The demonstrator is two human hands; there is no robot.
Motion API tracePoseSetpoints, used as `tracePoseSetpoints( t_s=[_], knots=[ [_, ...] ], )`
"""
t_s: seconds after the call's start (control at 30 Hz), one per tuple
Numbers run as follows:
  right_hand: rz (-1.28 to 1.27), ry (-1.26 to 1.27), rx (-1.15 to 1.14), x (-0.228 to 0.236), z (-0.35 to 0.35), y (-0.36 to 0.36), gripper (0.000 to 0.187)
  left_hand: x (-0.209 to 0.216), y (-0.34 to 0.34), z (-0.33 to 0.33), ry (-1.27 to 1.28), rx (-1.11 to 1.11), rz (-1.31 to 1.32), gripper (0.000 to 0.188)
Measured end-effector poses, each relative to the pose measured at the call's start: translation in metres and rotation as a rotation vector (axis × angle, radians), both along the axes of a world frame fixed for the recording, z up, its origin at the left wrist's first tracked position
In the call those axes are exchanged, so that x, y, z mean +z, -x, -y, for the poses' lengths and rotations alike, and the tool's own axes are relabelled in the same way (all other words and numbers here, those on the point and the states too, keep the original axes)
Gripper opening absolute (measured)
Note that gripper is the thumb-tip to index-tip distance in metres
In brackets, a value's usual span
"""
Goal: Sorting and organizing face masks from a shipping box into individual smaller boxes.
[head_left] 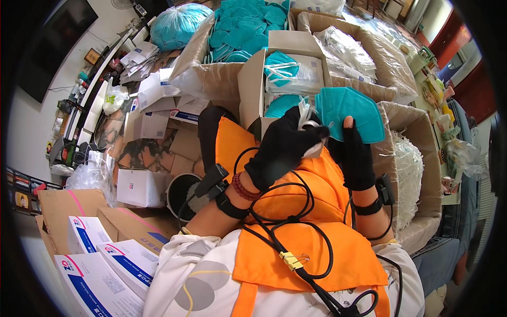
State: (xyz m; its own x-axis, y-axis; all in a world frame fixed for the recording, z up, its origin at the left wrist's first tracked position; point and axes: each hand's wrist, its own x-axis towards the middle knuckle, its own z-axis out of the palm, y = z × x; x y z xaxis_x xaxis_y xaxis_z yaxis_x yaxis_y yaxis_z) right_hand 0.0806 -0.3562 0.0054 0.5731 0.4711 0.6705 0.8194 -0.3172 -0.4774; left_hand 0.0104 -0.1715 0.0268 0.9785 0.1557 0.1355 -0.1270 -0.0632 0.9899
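Observation:
Both hands wear black gloves with bare fingertips showing. My right hand [355, 161] grips a teal folded face mask [351, 108] by its lower edge, thumb lying on its front. Close beside it, my left hand [280, 150] is closed on white ear loops [304, 112] at the mask's left side; a pale strip shows below its fingers, too hidden to name. Just beyond the hands stands an open small carton [250, 87]. Inside it lie a teal mask with white loops [281, 70] and clear-wrapped white packs [307, 74].
A large carton of loose teal masks [248, 26] stands ahead, a carton of white packets [346, 53] ahead right, and a carton of white shreds [409, 179] at right. White printed boxes [100, 285] sit lower left by a dark bin [182, 195]. Black cables [285, 216] cross my orange apron.

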Motion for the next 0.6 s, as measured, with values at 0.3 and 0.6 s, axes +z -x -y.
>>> tracePoseSetpoints(
  t_s=[0.3, 0.6],
  knots=[
    [-1.044, -0.541, 0.080, 0.031, -0.017, 0.012, 0.033, -0.010, -0.010, 0.001, 0.131, -0.103, -0.039, 0.026],
    [-0.941, -0.400, 0.037, 0.016, -0.010, 0.003, 0.026, -0.015, -0.002, -0.002, 0.216, -0.228, -0.203, 0.018]
  ],
)
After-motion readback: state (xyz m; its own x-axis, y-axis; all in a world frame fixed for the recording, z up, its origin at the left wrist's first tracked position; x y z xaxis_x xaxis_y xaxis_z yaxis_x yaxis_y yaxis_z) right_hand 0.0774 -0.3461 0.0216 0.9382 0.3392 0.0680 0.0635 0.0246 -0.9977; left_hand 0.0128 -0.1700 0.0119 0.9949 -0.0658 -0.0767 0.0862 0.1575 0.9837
